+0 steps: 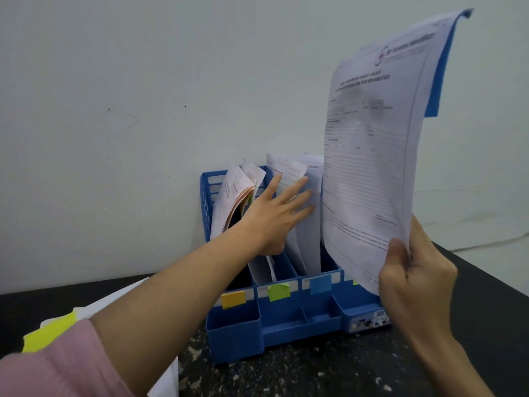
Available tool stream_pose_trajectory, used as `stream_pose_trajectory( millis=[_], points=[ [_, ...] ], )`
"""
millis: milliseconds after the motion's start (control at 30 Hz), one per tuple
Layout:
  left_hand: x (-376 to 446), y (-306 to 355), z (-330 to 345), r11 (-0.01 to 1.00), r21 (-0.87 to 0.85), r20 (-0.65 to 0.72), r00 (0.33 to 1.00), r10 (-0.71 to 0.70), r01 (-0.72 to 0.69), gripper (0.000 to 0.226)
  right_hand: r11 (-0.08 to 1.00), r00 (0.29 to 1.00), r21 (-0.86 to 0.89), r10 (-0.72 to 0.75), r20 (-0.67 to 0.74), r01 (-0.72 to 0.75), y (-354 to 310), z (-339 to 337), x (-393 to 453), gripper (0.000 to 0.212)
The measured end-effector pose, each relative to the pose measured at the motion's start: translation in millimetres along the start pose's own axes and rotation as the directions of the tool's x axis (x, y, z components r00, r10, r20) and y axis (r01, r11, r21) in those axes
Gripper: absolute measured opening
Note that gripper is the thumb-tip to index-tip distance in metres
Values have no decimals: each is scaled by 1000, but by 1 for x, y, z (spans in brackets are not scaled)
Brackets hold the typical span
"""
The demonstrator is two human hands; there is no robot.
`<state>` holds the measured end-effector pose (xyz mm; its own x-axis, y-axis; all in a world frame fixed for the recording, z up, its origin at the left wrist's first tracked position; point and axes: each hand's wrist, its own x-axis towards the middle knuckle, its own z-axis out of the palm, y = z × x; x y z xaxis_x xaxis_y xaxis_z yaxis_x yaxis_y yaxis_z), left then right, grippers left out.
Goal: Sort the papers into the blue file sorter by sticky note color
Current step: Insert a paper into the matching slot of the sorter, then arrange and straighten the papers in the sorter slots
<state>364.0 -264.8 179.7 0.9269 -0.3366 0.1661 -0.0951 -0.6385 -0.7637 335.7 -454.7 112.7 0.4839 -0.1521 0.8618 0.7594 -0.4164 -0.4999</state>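
The blue file sorter stands on a dark table against the wall. Its front carries an orange sticky note, a green one and a blue one. My right hand grips the lower edge of a printed paper, held upright over the sorter's right slots; a blue sticky note shows behind its top right edge. My left hand reaches into the sorter with straight fingers pressing against standing sheets in a middle slot. More papers lean in the leftmost slot.
A stack of white papers with a yellow sticky note lies on the table at the left, partly under my left forearm. The pale wall is directly behind the sorter. The speckled dark tabletop extends in front.
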Motion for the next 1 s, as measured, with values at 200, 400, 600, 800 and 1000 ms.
stream_pose_trajectory(
  millis=[200,400,600,800,1000],
  points=[
    [-1,8,-1,1000,11,-30,999,11,-11,80,1000,1000,-12,-9,9,9,0,-9,4,52],
    [-4,8,-9,998,66,-30,999,-22,24,76,999,998,-10,-46,39,46,-5,-6,9,53],
    [-15,-5,-7,984,153,-29,996,-88,92,63,997,997,20,-79,9,79,-7,2,3,44],
    [-27,-20,9,973,152,-52,985,-167,173,55,989,985,-3,-145,-92,146,-9,17,1,37],
    [-42,-30,16,952,223,-44,977,-207,212,56,985,985,44,-171,35,170,-1,69,8,50]
  ],
)
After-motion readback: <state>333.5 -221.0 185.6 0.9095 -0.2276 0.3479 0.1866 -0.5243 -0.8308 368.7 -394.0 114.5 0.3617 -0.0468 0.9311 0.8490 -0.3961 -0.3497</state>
